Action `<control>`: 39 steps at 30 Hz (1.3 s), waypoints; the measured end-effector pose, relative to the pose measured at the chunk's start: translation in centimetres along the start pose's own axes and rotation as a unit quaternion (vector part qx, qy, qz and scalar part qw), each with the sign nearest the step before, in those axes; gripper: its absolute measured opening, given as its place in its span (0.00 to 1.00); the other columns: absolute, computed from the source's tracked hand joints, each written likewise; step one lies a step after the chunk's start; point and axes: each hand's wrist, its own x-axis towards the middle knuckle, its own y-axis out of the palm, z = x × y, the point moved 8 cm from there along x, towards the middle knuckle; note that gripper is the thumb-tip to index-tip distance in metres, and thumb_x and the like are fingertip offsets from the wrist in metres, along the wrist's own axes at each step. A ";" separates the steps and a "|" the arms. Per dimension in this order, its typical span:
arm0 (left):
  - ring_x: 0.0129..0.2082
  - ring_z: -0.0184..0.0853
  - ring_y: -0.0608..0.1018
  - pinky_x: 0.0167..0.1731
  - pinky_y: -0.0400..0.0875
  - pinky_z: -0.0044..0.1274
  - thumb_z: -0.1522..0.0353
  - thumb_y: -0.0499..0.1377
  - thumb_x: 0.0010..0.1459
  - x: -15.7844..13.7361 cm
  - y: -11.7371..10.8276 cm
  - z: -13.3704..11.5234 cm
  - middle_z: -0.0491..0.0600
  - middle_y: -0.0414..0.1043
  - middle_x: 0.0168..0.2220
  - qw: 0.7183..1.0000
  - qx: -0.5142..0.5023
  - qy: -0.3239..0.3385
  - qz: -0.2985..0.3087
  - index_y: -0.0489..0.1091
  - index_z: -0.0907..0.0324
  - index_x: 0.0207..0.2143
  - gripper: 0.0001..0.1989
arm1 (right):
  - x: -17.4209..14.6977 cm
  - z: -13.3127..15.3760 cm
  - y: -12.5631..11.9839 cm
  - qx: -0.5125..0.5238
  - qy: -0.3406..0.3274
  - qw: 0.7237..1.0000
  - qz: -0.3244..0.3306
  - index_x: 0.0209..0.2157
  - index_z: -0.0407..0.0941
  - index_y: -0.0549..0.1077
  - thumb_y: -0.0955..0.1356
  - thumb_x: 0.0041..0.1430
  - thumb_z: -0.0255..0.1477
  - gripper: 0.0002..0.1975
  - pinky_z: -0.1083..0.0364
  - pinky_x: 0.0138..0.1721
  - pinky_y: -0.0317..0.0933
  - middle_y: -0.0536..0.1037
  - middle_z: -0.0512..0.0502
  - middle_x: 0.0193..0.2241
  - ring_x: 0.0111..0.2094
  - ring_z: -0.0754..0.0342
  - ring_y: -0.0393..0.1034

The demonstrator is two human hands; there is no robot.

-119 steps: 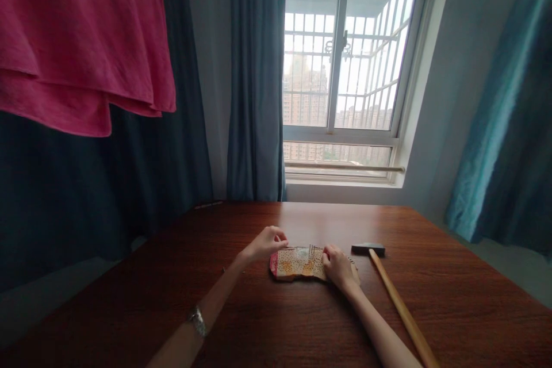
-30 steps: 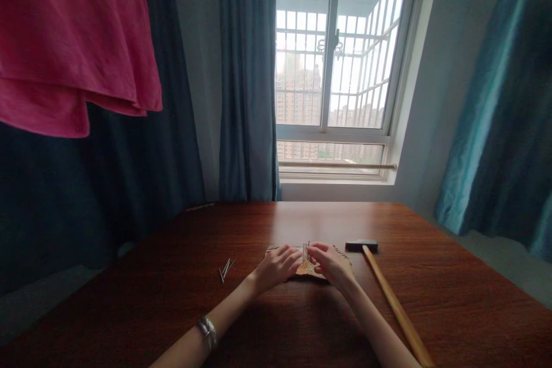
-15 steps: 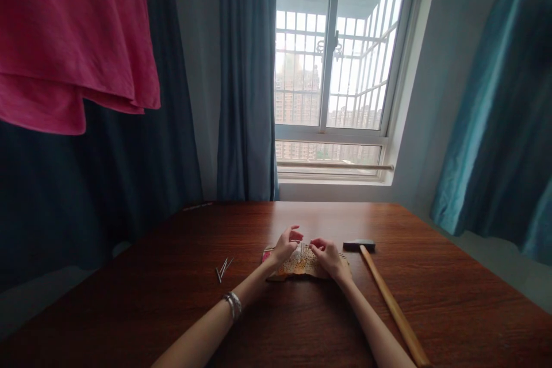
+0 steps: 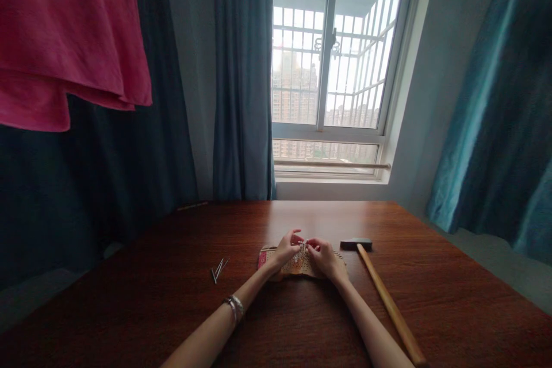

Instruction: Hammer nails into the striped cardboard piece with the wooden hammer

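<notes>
Brown counter point(image 4: 297, 328), pink-ended speckled tan slab point(image 4: 298, 268), upright nails point(image 4: 302, 246), left fingers point(image 4: 295, 240) and right fingers point(image 4: 313, 245) bent alongside, pinch unclear

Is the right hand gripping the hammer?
No, the hammer lies on the table, apart from the right hand, which is at the patterned board.

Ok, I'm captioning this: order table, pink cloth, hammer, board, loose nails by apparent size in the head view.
1. Table
2. Pink cloth
3. Hammer and board: unsure, board partly hidden
4. Loose nails
</notes>
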 end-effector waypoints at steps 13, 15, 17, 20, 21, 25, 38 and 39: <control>0.36 0.34 0.74 0.38 0.68 0.24 0.68 0.57 0.47 -0.8 0.9 -1.4 0.48 0.72 0.34 0.995 0.084 0.035 0.039 0.67 0.61 0.36 0.12 | -0.1 0.2 0.3 -0.021 -0.039 0.999 -0.002 0.32 0.42 0.71 0.63 0.58 0.33 0.10 0.50 0.39 0.63 0.74 0.49 0.34 0.35 0.56 0.68; 0.36 0.34 0.74 0.37 0.68 0.23 0.68 0.56 0.47 -0.8 1.0 -1.3 0.48 0.72 0.33 0.994 0.095 0.034 0.036 0.68 0.61 0.35 0.10 | -0.1 0.3 0.2 -0.021 -0.042 0.999 -0.001 0.31 0.42 0.71 0.63 0.58 0.34 0.10 0.50 0.40 0.62 0.74 0.49 0.33 0.35 0.56 0.68; 0.35 0.33 0.74 0.37 0.67 0.22 0.67 0.56 0.48 -0.8 1.0 -1.0 0.48 0.73 0.33 0.993 0.107 0.027 0.033 0.68 0.62 0.34 0.10 | -0.2 0.5 0.2 -0.019 -0.045 0.999 0.000 0.31 0.42 0.71 0.63 0.57 0.33 0.10 0.50 0.40 0.62 0.74 0.49 0.33 0.35 0.56 0.68; 0.34 0.34 0.74 0.36 0.67 0.22 0.66 0.56 0.48 -0.6 0.9 -0.7 0.49 0.73 0.32 0.991 0.131 0.023 0.026 0.69 0.62 0.32 0.10 | -0.3 0.8 0.0 -0.016 -0.045 0.999 -0.002 0.30 0.42 0.72 0.64 0.57 0.31 0.09 0.51 0.40 0.61 0.74 0.49 0.33 0.35 0.56 0.68; 0.34 0.34 0.74 0.36 0.67 0.22 0.65 0.56 0.48 -0.5 0.9 -0.7 0.49 0.73 0.31 0.990 0.139 0.022 0.023 0.70 0.62 0.32 0.10 | -0.4 0.9 -0.1 -0.016 -0.044 0.999 -0.004 0.30 0.42 0.72 0.64 0.56 0.31 0.08 0.52 0.40 0.61 0.74 0.49 0.33 0.35 0.56 0.68; 0.33 0.34 0.74 0.34 0.66 0.21 0.63 0.56 0.48 -0.3 0.9 -0.5 0.48 0.74 0.31 0.986 0.164 0.007 0.017 0.71 0.62 0.31 0.12 | -0.5 1.1 -0.4 -0.014 -0.040 0.999 -0.010 0.28 0.45 0.73 0.64 0.55 0.28 0.07 0.56 0.40 0.60 0.75 0.49 0.33 0.35 0.57 0.68; 0.31 0.33 0.73 0.32 0.65 0.21 0.63 0.55 0.49 -0.6 1.2 -1.3 0.48 0.73 0.29 0.979 0.202 0.031 0.009 0.71 0.62 0.30 0.12 | -0.1 -0.1 0.4 -0.014 -0.048 0.999 -0.020 0.29 0.42 0.73 0.64 0.56 0.28 0.06 0.52 0.40 0.61 0.75 0.49 0.32 0.35 0.57 0.68; 0.31 0.33 0.73 0.32 0.65 0.21 0.64 0.55 0.49 -0.7 1.2 -1.3 0.48 0.73 0.29 0.979 0.200 0.033 0.008 0.71 0.62 0.30 0.11 | -0.2 -0.1 0.4 -0.017 -0.045 0.999 -0.019 0.29 0.42 0.73 0.64 0.55 0.27 0.06 0.53 0.39 0.61 0.75 0.49 0.32 0.34 0.57 0.68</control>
